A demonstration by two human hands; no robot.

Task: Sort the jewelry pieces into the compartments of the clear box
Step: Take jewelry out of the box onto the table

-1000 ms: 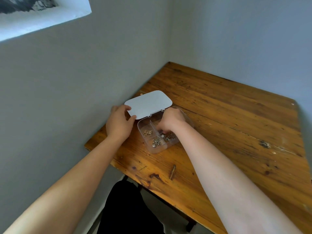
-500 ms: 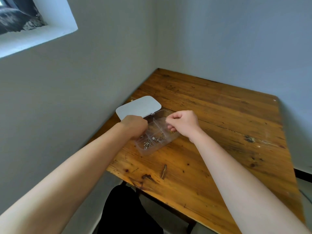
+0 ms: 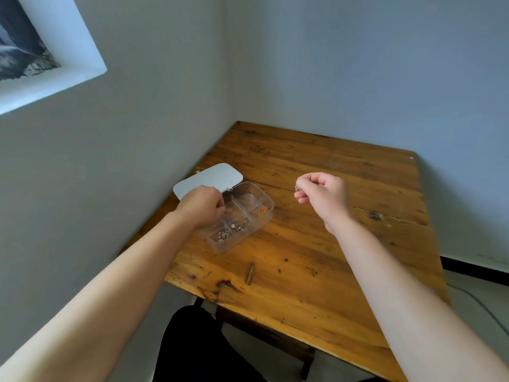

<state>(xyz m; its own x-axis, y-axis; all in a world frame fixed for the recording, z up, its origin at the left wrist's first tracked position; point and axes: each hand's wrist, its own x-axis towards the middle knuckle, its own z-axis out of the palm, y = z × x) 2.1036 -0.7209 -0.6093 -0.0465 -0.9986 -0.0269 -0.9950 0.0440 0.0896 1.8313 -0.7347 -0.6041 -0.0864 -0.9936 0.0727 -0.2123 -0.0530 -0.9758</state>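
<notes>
A clear box [image 3: 268,201] with inner dividers lies on the wooden table [image 3: 330,257], its white lid [image 3: 209,177] folded open behind it. Small silver pieces [image 3: 224,235] fill the near compartment, a few more pieces [image 3: 242,224] lie in the middle one, and a gold and red piece [image 3: 263,211] sits at the right side. My left hand [image 3: 202,206] rests fingers-down over the box's left compartments; what it holds is hidden. My right hand [image 3: 321,193] hovers to the right of the box, pinching a tiny silvery jewelry piece [image 3: 296,188] between thumb and fingers.
The table stands in a corner, with grey walls at its left and far edges. A small dark sliver of wood [image 3: 250,274] lies near the front edge. My dark-clothed lap [image 3: 198,346] shows below the table. A window recess [image 3: 46,51] is high on the left.
My right hand has lifted out of the box and moved right, holding a small piece. My left hand left the lid and now sits over the box's left compartments.
</notes>
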